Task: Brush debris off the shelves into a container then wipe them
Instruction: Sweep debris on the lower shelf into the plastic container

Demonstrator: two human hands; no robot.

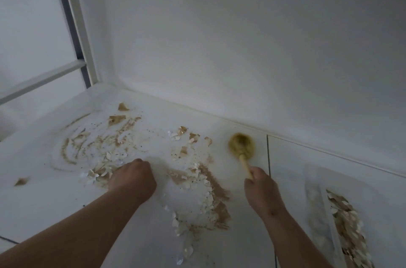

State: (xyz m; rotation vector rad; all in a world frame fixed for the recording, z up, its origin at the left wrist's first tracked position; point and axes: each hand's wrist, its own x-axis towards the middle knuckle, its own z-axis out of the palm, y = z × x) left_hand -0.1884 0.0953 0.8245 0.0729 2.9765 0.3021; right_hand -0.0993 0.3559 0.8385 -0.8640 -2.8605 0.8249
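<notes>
Only got the head view here, looking down onto a white shelf (72, 197) that runs back to a white wall (241, 48). My right hand (261, 193) has its fingers wrapped around the pale wooden handle of a small round brush (241, 145), and the bristle head is blurry, sitting near the back edge of the shelf just left of a thin dark seam between two panels. My left hand (131, 179) is curled into a loose fist with the knuckles resting on the shelf surface, nothing in it as far as I can see. The debris (206, 193) is all over the place: whitish flakes, tan paper-looking scraps and a brown powder smeared in swirls on the left, plus a thicker curved ridge of it between my two hands. A few bigger tan scraps lie further back toward the corner. Off to the lower right there's a clear plastic container (316, 219) with a pile of the same flakes and brown bits inside, well apart from the brush. At top left a white frame (74, 26) with a dark strip runs up beside the shelf.
</notes>
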